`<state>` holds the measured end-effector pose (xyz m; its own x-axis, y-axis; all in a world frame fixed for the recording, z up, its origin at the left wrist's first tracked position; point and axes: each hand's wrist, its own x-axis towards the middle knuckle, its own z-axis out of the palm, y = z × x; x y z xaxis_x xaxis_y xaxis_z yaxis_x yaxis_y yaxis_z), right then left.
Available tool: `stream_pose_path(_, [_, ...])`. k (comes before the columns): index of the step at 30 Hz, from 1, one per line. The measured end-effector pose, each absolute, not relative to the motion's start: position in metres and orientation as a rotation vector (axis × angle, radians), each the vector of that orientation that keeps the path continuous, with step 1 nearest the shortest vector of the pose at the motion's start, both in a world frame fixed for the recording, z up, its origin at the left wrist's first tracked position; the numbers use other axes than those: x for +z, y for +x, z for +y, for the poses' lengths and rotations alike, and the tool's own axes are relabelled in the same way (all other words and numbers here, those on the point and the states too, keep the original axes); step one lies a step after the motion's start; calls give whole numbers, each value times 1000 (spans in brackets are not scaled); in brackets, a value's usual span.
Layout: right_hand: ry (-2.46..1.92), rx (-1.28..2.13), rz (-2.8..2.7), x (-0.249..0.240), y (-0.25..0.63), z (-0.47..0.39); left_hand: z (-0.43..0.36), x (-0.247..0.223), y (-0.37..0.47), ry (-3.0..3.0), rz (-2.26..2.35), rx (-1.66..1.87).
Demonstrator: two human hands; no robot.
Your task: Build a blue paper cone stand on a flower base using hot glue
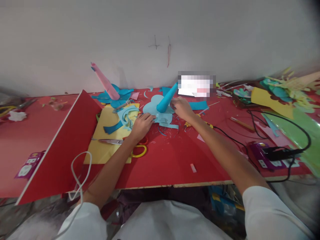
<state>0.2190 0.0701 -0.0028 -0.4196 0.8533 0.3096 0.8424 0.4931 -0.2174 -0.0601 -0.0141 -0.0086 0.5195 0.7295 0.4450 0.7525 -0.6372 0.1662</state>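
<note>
A light blue, cloud-edged paper base lies on the table with a blue paper cone slanting up from it to the right. My left hand is at the base's near left edge, its fingers bent together on the paper. At the right edge of the base is my right hand, fingers curled in at the rim beside the cone. The fingertips of both hands are partly hidden. Scissors with red and yellow handles lie under my left forearm. Near my right forearm is a yellow glue gun.
A pink cone on blue paper stands back left, beside yellow sheets with blue scraps. A red upright divider runs along the left. At right are a purple power strip, black cords and heaped paper scraps.
</note>
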Motion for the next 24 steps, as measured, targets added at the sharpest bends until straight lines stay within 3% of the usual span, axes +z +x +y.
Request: stream_pose_path(24, [-1347, 559, -2237, 13, 239, 86, -19, 1, -55, -2735, -1345, -794])
